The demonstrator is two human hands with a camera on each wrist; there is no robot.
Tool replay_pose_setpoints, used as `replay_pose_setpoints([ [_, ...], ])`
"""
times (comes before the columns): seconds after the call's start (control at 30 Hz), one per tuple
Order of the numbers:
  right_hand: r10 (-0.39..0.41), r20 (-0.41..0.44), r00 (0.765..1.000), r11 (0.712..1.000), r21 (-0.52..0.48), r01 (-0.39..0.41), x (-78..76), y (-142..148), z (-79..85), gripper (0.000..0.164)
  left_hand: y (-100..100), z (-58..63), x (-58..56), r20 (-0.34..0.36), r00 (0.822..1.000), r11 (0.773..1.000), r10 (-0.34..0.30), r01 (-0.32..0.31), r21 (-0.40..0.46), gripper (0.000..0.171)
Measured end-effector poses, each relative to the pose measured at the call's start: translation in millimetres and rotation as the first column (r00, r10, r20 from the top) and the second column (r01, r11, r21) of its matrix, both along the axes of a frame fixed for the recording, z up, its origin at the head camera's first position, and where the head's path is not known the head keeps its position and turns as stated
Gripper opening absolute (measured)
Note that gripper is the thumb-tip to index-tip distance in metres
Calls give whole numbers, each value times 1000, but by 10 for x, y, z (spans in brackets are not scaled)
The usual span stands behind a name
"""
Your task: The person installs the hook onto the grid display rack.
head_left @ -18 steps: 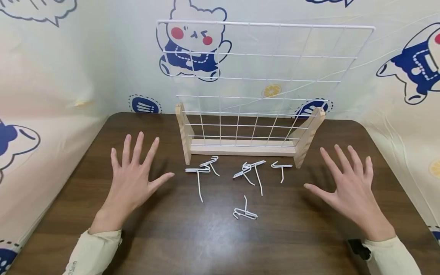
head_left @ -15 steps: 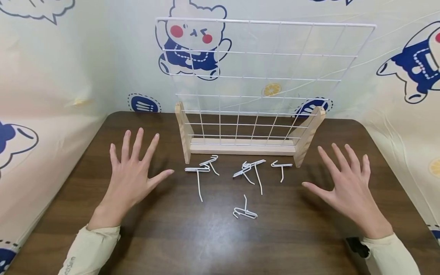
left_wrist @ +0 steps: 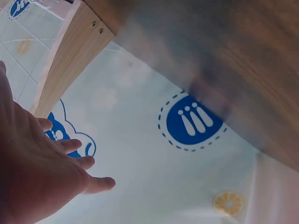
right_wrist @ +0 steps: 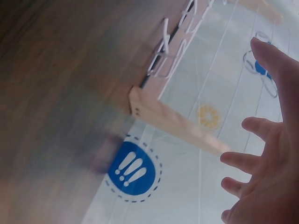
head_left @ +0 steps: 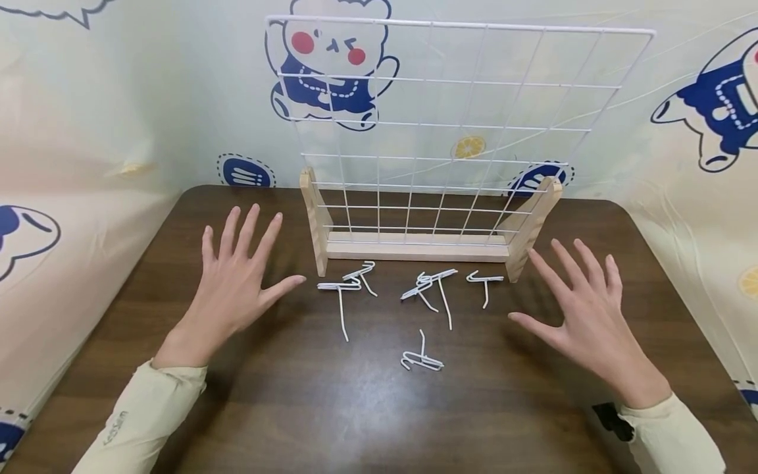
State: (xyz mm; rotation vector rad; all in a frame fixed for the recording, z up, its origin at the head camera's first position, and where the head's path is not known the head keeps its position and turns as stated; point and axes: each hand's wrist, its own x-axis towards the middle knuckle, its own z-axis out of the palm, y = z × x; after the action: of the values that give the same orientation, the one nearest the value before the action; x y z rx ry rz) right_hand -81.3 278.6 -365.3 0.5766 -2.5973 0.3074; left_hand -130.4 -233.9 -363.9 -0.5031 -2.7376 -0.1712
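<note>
A white wire grid panel leans back in a wooden stand at the rear of the table. In front of it lie several white wire hooks: a pair at the left, two overlapping hooks in the middle, one hook at the right and another hook nearer the front. Left of the stand, my left hand hovers with fingers spread, holding nothing. My right hand is likewise spread above the table, its fingertips near the stand's right wooden foot and nothing in its grasp.
The dark brown wooden table has rounded back corners. Patterned cloth with cartoon bears hangs behind and at both sides, close to the table's edges. A small black object shows beside the right cuff.
Both hands have moved forward and inward, the right one closer to the stand. The head view has tilted slightly down. The hooks and grid stay where they were on the table.
</note>
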Motion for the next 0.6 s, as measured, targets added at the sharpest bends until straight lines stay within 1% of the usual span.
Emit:
replay_pose_setpoints([
  [0.07,24,-7,1000,1000,3,-24,9,-34,32,90,22,10,-39,30,1000,1000,-4,4,11,99],
  [0.17,65,-11,998,998,1,-65,8,-106,76,86,37,43,-113,78,997,999,-20,16,48,96],
  [0.3,128,1,992,992,-14,-128,-6,-208,100,80,53,76,-242,138,988,988,-65,44,150,89],
  [0.4,178,35,983,984,-25,-177,-12,-296,87,71,52,77,-321,172,980,970,-103,61,235,85],
  [0.5,220,79,972,975,-33,-218,-24,-392,63,62,51,82,-369,202,969,947,-139,71,313,81],
  [0.6,259,103,960,966,-56,-254,-65,-498,46,56,61,98,-422,207,962,913,-181,86,398,77],
])
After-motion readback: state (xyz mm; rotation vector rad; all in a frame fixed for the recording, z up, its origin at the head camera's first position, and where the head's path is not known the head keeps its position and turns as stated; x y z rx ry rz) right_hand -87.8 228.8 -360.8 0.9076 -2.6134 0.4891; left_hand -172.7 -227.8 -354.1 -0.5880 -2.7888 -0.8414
